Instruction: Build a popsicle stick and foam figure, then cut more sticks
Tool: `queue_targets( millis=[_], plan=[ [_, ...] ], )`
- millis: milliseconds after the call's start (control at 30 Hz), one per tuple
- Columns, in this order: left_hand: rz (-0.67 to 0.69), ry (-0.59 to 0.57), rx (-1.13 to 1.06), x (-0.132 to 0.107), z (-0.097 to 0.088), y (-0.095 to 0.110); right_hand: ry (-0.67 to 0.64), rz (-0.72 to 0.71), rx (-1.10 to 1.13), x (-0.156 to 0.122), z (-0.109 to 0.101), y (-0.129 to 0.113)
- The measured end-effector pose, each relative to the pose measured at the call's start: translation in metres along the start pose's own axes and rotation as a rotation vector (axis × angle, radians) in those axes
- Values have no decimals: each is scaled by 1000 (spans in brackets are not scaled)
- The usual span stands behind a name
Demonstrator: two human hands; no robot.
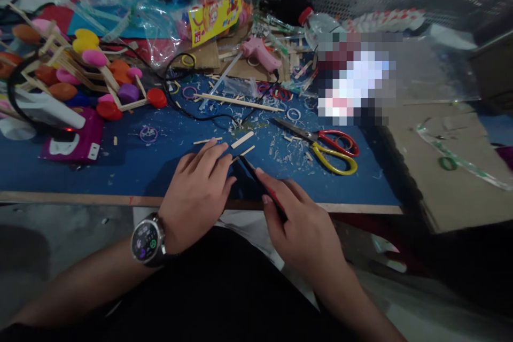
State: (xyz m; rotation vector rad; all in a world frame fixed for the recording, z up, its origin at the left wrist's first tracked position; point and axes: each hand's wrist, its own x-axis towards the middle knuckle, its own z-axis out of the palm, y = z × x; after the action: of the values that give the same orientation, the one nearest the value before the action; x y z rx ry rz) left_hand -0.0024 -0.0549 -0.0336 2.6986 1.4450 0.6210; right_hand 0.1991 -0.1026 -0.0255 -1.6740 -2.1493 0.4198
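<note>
My left hand lies on the blue table top near its front edge, fingers together and pressing down a thin wooden stick. A watch sits on that wrist. My right hand is closed around a red and black craft knife, whose tip meets the stick just right of my left fingertips. Two more short wooden sticks lie just beyond.
Red and yellow scissors lie to the right among wood shavings. A pink glue gun, rubber bands, long sticks and plastic bags crowd the back. A stick frame with coloured caps stands at the left, cardboard at the right.
</note>
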Motion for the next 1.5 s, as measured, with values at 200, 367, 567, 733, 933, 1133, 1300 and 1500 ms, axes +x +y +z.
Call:
queue_targets(
  millis=[200, 367, 567, 733, 933, 1133, 1300, 1500],
  plan=[
    [-4, 24, 32, 14, 0, -4, 4, -17, 2, 1, -3, -2],
    [-34, 10, 90, 15, 2, -5, 71, -55, 17, 6, -9, 8],
    [-91, 100, 109, 17, -11, -19, 220, -107, 70, 14, -11, 19],
    [-176, 98, 98, 16, -22, -31, 224, -100, 40, 23, -5, 26],
    [-116, 113, -148, 20, -36, -34, 224, -197, -27, 47, 10, 39],
    [-49, 39, -267, 43, -46, -40, 280, -254, -39, 75, -5, 48],
    [-62, -7, -456, 66, -46, -50, 362, -195, -43, 80, -31, 75],
    [-57, -17, -753, 79, -33, -56, 344, -110, -162, 71, -48, 119]
  ],
)
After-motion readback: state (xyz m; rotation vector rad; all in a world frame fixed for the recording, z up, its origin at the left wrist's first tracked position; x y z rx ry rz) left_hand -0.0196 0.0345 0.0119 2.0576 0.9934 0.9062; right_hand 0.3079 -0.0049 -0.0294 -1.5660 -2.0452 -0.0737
